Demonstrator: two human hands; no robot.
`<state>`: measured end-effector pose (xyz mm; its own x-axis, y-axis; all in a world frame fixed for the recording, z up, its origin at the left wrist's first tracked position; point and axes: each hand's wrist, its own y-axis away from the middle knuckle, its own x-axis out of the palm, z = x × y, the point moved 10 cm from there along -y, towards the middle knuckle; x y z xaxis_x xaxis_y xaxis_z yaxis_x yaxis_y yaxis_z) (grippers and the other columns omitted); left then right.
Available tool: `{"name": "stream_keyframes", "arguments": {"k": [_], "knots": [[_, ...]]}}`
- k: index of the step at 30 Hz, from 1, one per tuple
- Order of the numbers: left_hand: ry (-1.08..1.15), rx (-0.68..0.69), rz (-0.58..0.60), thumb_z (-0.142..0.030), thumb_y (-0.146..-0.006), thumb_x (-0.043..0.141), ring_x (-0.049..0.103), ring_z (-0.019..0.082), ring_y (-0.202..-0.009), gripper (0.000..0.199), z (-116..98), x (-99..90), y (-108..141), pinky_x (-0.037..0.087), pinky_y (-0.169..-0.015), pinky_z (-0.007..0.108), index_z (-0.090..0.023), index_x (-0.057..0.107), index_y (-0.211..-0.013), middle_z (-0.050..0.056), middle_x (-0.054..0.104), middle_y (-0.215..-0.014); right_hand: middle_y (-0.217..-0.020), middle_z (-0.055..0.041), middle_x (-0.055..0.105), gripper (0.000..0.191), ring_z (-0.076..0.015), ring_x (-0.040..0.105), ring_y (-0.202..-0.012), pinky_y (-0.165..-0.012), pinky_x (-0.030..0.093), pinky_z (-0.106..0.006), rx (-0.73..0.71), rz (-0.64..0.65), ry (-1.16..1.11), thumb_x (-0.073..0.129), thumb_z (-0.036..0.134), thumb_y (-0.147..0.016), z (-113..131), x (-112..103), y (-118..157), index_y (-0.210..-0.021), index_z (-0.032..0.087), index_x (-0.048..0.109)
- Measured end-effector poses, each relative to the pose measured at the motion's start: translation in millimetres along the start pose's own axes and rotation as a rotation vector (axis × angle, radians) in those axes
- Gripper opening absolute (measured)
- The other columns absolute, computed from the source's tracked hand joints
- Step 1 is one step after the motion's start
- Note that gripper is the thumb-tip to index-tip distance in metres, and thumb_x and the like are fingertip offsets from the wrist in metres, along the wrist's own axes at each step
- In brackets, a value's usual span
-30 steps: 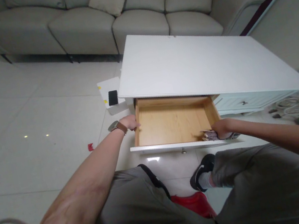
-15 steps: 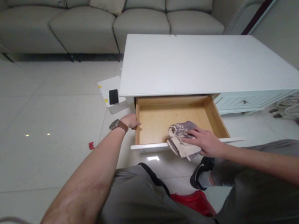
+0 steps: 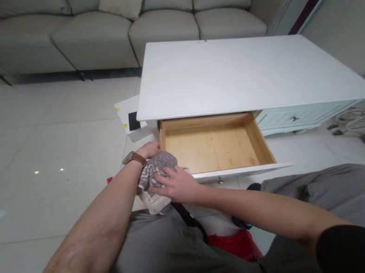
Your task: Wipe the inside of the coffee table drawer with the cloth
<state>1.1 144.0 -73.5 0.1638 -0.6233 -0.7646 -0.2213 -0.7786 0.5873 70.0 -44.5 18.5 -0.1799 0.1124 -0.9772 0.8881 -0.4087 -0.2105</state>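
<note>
1. Right hand holds the cloth, its fingers laid over the fabric, a little apart and slightly bent; the thumb is hard to make out.
2. Left hand is at the outer left side of the drawer, beyond the cloth and a little to its left. Its fingertips are mostly hidden, so whether they pinch the wood cannot be told.
3. Bunched under the right fingers, the cloth lies between the two hands, at the drawer's front left corner. Its patterned purple-grey part is nearer the left hand; a pale part hangs below the right fingers.
4. Just behind the left hand, a watch with a brown strap circles the wrist, close beside the cloth.
5. To the right of both hands, the drawer stands pulled out, its knob on the front panel right of the right hand.
6. Beyond the hands spreads the white table; past the left hand, a phone lies on a white box.
</note>
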Motion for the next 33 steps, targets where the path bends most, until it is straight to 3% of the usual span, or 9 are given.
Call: {"name": "stream_keyframes", "arguments": {"k": [3,7,10,15,20,24,27,30,33], "knots": [[0.073,0.000,-0.024,-0.058,-0.077,0.067,0.071,0.023,-0.089,0.047,3.4,-0.2,1.5,0.053,-0.077,0.024,-0.014,0.077,-0.091,0.012,0.079,-0.095,-0.144,-0.0078,0.056,0.042,-0.0289,0.048,-0.112,-0.077,0.037,-0.040,-0.032,-0.023,0.015,0.049,0.030,-0.101,-8.6,-1.1,19.2,-0.142,0.040,0.057],[0.248,0.001,0.056,-0.075,-0.078,0.058,0.073,0.021,-0.082,0.063,3.4,7.0,6.8,0.055,-0.074,0.024,-0.014,0.072,-0.077,0.014,0.079,-0.089,-0.141,-0.0070,0.058,0.044,-0.0277,0.048,-0.111,-0.078,0.037,-0.039,-0.065,-0.063,0.056,0.053,0.028,-0.100,-37.3,-6.9,78.0,-0.142,0.043,0.057],[0.268,-0.010,0.074,-0.080,-0.078,0.053,0.074,0.021,-0.083,0.069,2.5,3.9,11.9,0.056,-0.075,0.024,-0.014,0.070,-0.072,0.016,0.079,-0.092,-0.141,-0.0061,0.059,0.049,-0.0287,0.046,-0.116,-0.081,0.038,-0.039,-0.042,-0.059,0.077,0.056,0.026,-0.098,-71.3,-13.6,138.1,-0.144,0.046,0.055],[0.229,-0.028,0.085,-0.073,-0.077,0.058,0.074,0.021,-0.089,0.060,0.1,-5.6,22.2,0.056,-0.076,0.023,-0.015,0.073,-0.077,0.015,0.080,-0.097,-0.136,-0.0068,0.062,0.051,-0.0284,0.047,-0.118,-0.090,0.041,-0.043,0.116,0.082,0.054,0.057,0.018,-0.095,-144.4,-24.9,239.2,-0.136,0.048,0.064],[0.316,0.004,0.090,-0.070,-0.072,0.065,0.072,0.020,-0.090,0.058,-8.2,-11.8,42.3,0.055,-0.079,0.024,-0.015,0.074,-0.087,0.013,0.079,-0.103,-0.135,-0.0103,0.060,0.048,-0.0295,0.046,-0.120,-0.099,0.042,-0.045,0.214,0.137,0.020,0.055,0.015,-0.094,-207.4,-45.1,308.6,-0.131,0.042,0.070],[0.308,0.127,0.091,-0.070,-0.073,0.061,0.069,0.022,-0.091,0.061,-24.1,-12.8,58.0,0.053,-0.079,0.027,-0.015,0.077,-0.095,0.010,0.078,-0.103,-0.136,-0.0115,0.059,0.047,-0.0296,0.050,-0.115,-0.095,0.045,-0.043,0.323,0.136,0.021,0.060,0.018,-0.091,-248.3,-52.4,326.8,-0.132,0.037,0.070],[0.175,0.151,0.040,-0.060,-0.075,0.062,0.068,0.023,-0.088,0.049,-31.7,-12.9,63.4,0.051,-0.077,0.028,-0.018,0.078,-0.094,0.006,0.078,-0.096,-0.132,-0.0122,0.060,0.051,-0.0290,0.052,-0.110,-0.091,0.046,-0.040,0.396,0.132,0.022,0.060,0.016,-0.088,-264.7,-52.8,323.6,-0.136,0.032,0.068],[0.047,0.083,0.003,-0.041,-0.075,0.063,0.068,0.021,-0.086,0.032,-33.5,-8.4,66.4,0.051,-0.076,0.026,-0.020,0.079,-0.094,0.004,0.078,-0.091,-0.130,-0.0112,0.062,0.058,-0.0287,0.053,-0.109,-0.090,0.047,-0.039,0.428,0.137,0.018,0.059,0.013,-0.086,-268.6,-52.0,317.0,-0.140,0.032,0.065],[-0.051,-0.024,-0.070,-0.030,-0.075,0.064,0.070,0.020,-0.089,0.033,-31.1,-7.7,71.1,0.051,-0.079,0.025,-0.021,0.078,-0.104,0.004,0.079,-0.096,-0.130,-0.0101,0.062,0.061,-0.0287,0.052,-0.110,-0.091,0.046,-0.039,0.451,0.145,0.019,0.058,0.010,-0.084,-270.3,-52.2,314.0,-0.141,0.033,0.064]]}}
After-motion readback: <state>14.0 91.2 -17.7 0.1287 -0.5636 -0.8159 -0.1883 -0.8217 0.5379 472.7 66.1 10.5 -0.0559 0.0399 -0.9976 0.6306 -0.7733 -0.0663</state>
